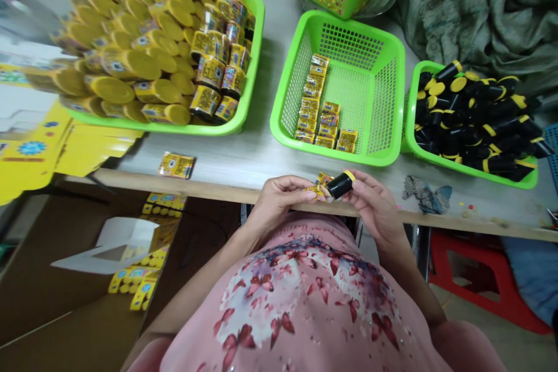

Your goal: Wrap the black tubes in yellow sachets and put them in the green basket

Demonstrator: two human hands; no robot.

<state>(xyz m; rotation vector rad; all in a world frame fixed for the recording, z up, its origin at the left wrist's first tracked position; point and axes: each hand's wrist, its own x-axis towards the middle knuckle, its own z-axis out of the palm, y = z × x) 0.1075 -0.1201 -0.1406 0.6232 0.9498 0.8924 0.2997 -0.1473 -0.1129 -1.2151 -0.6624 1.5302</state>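
At the table's front edge, my left hand (281,200) pinches a yellow printed plastic wrapper sleeve (321,190). My right hand (377,204) grips a small black cylindrical container (339,186) with a yellow rim by its yellow end. The black end meets the sleeve's opening; how far it sits inside is hard to make out. Just beyond both hands stands a green basket (386,151) with short stacks of flat yellow sleeves (308,104) along its left side and front. Another flat sleeve (176,165) lies on the table to the left.
A green basket (257,58) at left is heaped with yellow-wrapped containers (126,64). At right, a green basket (410,128) holds black containers (471,122). A crumpled grey rag (427,195) lies nearby. Below left is an open cardboard box (52,308); a red stool (492,296) stands below right.
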